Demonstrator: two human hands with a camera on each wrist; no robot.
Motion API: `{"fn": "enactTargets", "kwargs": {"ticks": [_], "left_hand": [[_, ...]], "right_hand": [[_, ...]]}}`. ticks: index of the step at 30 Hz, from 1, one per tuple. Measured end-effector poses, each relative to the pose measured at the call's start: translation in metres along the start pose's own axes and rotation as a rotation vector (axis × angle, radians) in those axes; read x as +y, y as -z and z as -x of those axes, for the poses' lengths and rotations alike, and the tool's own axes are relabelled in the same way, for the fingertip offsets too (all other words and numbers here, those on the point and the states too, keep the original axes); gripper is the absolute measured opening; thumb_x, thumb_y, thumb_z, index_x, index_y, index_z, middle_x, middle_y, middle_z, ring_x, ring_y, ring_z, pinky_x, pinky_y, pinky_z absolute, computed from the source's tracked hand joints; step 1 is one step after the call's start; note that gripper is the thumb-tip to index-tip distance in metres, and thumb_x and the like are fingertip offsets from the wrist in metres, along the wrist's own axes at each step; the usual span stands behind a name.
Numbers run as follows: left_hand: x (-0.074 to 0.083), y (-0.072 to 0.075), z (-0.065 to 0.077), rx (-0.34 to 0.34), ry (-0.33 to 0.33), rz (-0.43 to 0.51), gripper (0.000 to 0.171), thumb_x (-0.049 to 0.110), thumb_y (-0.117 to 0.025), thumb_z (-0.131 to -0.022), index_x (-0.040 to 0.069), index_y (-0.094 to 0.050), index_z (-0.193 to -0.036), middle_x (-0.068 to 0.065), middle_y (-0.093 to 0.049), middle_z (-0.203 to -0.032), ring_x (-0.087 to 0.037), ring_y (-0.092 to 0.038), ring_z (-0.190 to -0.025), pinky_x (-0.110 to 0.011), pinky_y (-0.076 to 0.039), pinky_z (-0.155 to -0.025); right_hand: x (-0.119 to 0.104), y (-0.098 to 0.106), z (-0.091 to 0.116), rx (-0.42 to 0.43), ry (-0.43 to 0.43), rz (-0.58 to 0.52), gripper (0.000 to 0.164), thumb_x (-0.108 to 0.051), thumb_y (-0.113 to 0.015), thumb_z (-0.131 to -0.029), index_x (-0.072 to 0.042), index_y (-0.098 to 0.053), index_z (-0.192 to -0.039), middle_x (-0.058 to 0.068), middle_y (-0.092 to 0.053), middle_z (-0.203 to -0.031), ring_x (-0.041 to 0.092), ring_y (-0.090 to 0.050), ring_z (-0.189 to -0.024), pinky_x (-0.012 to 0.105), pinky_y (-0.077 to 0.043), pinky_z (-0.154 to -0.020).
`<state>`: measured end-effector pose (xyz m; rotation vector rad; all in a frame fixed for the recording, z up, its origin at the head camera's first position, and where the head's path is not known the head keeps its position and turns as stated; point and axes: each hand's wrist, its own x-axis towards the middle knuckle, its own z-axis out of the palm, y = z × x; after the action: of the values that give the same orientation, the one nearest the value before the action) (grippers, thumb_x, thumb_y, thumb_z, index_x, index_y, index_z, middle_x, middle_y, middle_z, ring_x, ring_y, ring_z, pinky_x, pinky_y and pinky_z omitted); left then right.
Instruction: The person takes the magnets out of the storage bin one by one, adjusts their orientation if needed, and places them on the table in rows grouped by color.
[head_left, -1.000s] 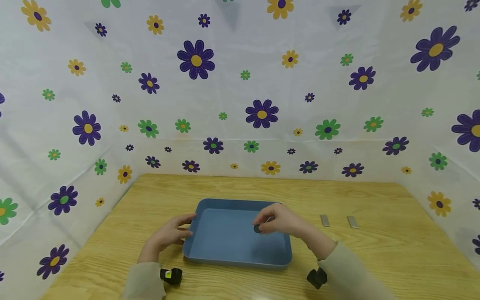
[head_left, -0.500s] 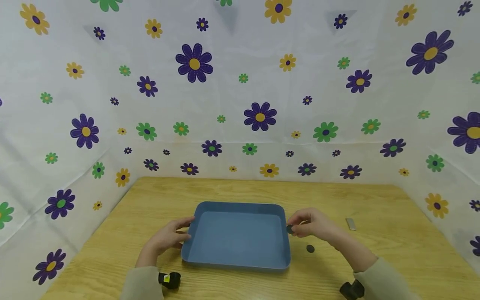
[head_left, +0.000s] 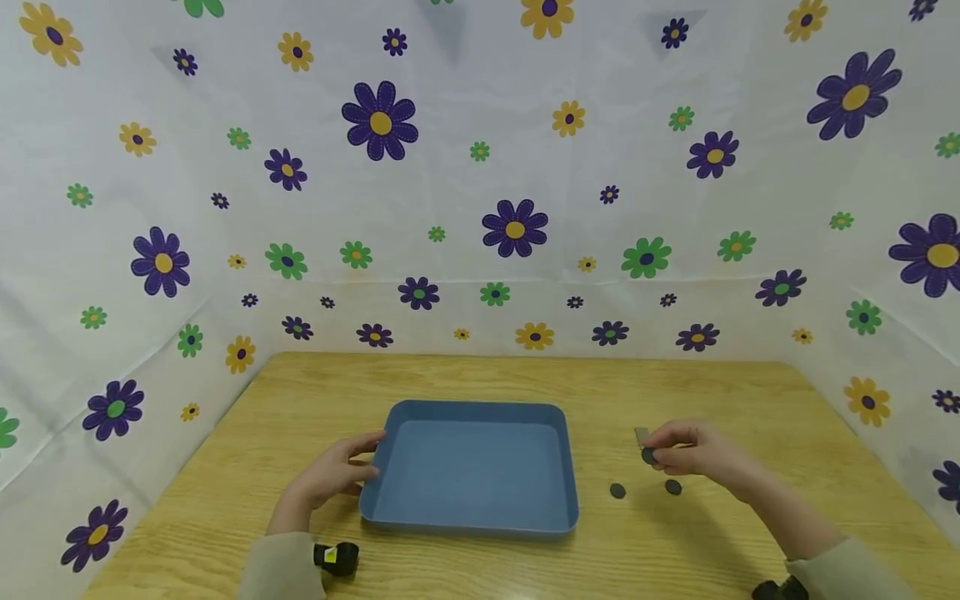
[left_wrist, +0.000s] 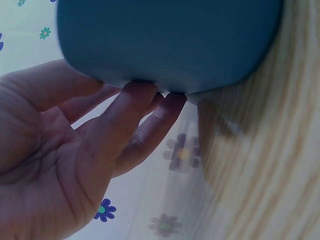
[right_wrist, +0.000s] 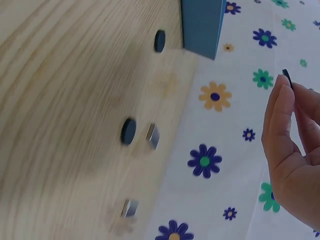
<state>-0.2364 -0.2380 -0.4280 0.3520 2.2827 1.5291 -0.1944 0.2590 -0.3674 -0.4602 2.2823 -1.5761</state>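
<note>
My right hand (head_left: 701,452) pinches a small dark disc (head_left: 648,456) between thumb and fingertips, raised above the table to the right of the blue tray (head_left: 468,529). The same disc (right_wrist: 287,76) shows edge-on in the right wrist view. Two more dark discs (head_left: 617,491) lie on the wood, one close to the tray and one farther right. My left hand (head_left: 330,475) is at the tray's left wall; in the left wrist view its fingertips (left_wrist: 142,90) touch the outside of the tray (left_wrist: 170,45), not curled round it.
Two flat silver blocks lie behind the discs, the nearer block (right_wrist: 153,136) and the farther block (right_wrist: 129,208); in the head view, my right hand covers one. A white curtain (head_left: 450,183) with printed flowers surrounds the wooden table (head_left: 315,383).
My right hand has moved rightward from over the tray, past its right wall, toward the silver blocks. Two dark discs now lie on the table. The left hand has stayed at the tray.
</note>
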Motion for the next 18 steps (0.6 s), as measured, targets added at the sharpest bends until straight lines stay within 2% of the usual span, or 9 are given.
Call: {"fn": "enactTargets", "kwargs": {"ticks": [7,9,12,15,16,18], "left_hand": [[0.003,0.001,0.000,0.007,-0.006,-0.012,0.057,0.001,-0.051,-0.086,-0.003,-0.026,-0.137,-0.031,-0.025,-0.135,-0.042,-0.042,-0.111,-0.042,-0.048,-0.072],[0.002,0.001,-0.001,0.003,-0.006,-0.015,0.057,0.002,-0.052,-0.086,-0.003,-0.026,-0.137,-0.031,-0.025,-0.135,-0.042,-0.042,-0.111,-0.042,-0.048,-0.072],[-0.001,0.001,-0.002,0.004,0.000,-0.020,0.057,0.002,-0.052,-0.086,-0.003,-0.026,-0.137,-0.031,-0.026,-0.135,-0.041,-0.043,-0.111,-0.042,-0.048,-0.073],[-0.004,0.001,-0.003,0.012,0.013,-0.013,0.058,0.002,-0.052,-0.086,-0.001,-0.027,-0.137,-0.030,-0.027,-0.135,-0.040,-0.044,-0.110,-0.042,-0.048,-0.074],[-0.004,0.000,-0.004,0.015,0.016,-0.010,0.058,0.002,-0.052,-0.085,-0.001,-0.027,-0.137,-0.030,-0.027,-0.135,-0.039,-0.044,-0.110,-0.042,-0.048,-0.074],[-0.006,0.000,-0.004,0.019,0.022,-0.003,0.058,0.002,-0.052,-0.085,0.000,-0.027,-0.137,-0.029,-0.028,-0.134,-0.039,-0.044,-0.110,-0.042,-0.048,-0.074]], "right_hand": [[0.016,0.019,0.020,0.049,-0.049,0.036,0.031,-0.009,-0.055,-0.087,0.017,-0.053,-0.103,0.008,-0.056,-0.093,0.014,-0.060,-0.079,0.029,-0.050,-0.070],[0.024,0.025,0.026,0.033,-0.043,0.030,0.028,-0.009,-0.054,-0.087,0.015,-0.054,-0.103,0.007,-0.057,-0.091,0.014,-0.060,-0.079,0.028,-0.050,-0.069],[0.032,0.031,0.034,0.028,-0.048,0.036,0.034,-0.014,-0.056,-0.086,0.015,-0.054,-0.104,0.006,-0.058,-0.089,0.016,-0.060,-0.079,0.028,-0.050,-0.068],[0.037,0.035,0.040,0.042,-0.053,0.077,0.038,-0.014,-0.055,-0.087,0.018,-0.050,-0.105,0.008,-0.058,-0.090,0.018,-0.061,-0.079,0.029,-0.050,-0.068],[0.038,0.036,0.041,0.065,-0.079,0.099,0.041,-0.015,-0.056,-0.086,0.020,-0.049,-0.105,0.008,-0.057,-0.091,0.018,-0.061,-0.079,0.030,-0.050,-0.068],[0.039,0.038,0.044,0.081,-0.090,0.129,0.036,-0.010,-0.054,-0.087,0.021,-0.049,-0.104,0.010,-0.058,-0.090,0.018,-0.061,-0.078,0.030,-0.050,-0.067]]}}
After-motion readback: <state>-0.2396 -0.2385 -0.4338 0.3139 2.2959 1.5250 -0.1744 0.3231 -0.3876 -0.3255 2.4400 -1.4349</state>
